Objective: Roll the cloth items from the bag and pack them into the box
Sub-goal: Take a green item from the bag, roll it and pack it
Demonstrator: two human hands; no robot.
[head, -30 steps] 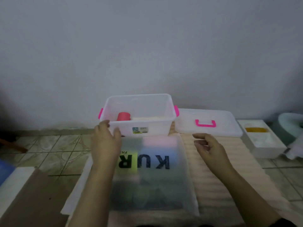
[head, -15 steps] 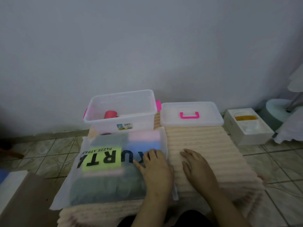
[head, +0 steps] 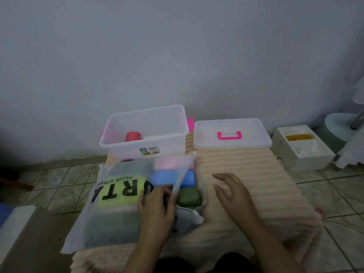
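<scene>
A frosted plastic bag [head: 110,213] with black letters lies on a ribbed peach mat [head: 256,178]. Its right edge is lifted, showing folded cloths inside: a blue one [head: 189,179], a green one [head: 189,196], and a pink one [head: 173,163] behind the film. My left hand [head: 157,205] grips the bag's open edge. My right hand [head: 234,192] hovers over the mat just right of the bag, fingers relaxed and holding nothing. Behind the bag stands the clear box [head: 173,138] with pink latches; a rolled red cloth [head: 133,136] and a pale one lie in it.
The box's clear lid [head: 256,142] with a pink handle lies to the right of the box. A white carton [head: 307,158] stands on the tiled floor further right. A brown board [head: 29,239] lies at the left. A grey wall rises close behind.
My left hand has gone from resting flat on the bag to gripping and lifting its right edge, which uncovers the blue and green cloths. My right hand has lifted slightly off the mat.
</scene>
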